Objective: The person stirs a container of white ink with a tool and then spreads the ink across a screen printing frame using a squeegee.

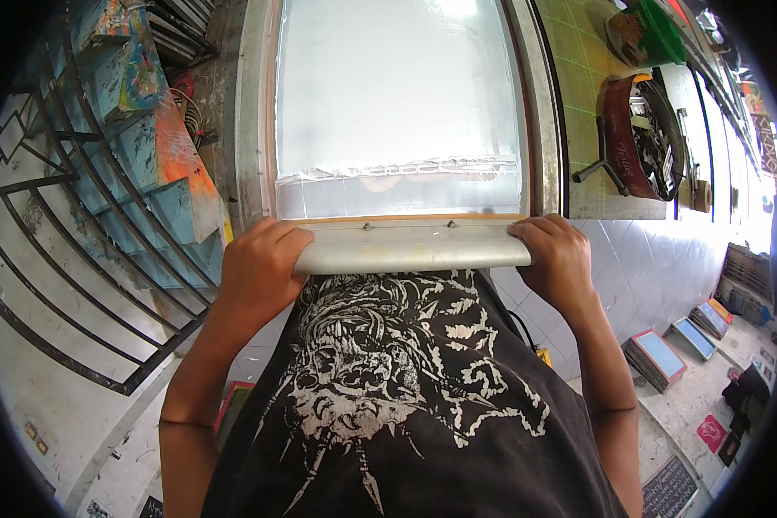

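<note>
My left hand (264,259) and my right hand (554,259) grip either end of a long silver metal bar (410,249) held crosswise in front of my dark printed shirt. The bar lies along the near edge of a pale, translucent panel (397,95) in a metal frame (253,104). A wrinkled ridge of white material (397,167) runs across the panel a little above the bar. My fingers curl over the bar's top at both ends; the thumbs are mostly hidden.
At left stand a black metal rack (99,181) and paint-stained pale blue steps (177,207). At right a green grid-lined surface (570,60) holds a green bucket (643,34) and a red round tin (626,138). Small framed screens (656,354) rest low at right.
</note>
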Available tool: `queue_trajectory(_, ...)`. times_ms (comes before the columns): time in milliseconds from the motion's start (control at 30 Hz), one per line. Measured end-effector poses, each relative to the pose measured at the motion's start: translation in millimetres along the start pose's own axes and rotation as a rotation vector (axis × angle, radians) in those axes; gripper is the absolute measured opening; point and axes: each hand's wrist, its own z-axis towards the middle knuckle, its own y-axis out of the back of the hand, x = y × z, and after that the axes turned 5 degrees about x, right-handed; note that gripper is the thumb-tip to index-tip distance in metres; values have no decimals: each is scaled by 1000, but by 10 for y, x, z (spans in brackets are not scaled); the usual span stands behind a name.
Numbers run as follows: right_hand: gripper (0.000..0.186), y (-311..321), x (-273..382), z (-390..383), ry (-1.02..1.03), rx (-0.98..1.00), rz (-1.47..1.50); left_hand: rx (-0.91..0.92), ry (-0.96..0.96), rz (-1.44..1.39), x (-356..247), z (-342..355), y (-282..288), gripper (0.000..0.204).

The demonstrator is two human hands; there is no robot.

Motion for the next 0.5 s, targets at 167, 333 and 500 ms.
queue_trajectory(167, 22, -18, 32, 39, 22, -97, -60, -106, -18, 39, -30, -37, -20, 36)
queue_trajectory(333, 23, -42, 43, 22, 8, -95, -77, -102, -4, 53, -43, -53, -39, 38)
queue_trajectory(500, 21, -82, 32, 94, 17, -133, -89, -145, -18, 75, 21, -30, -117, 42)
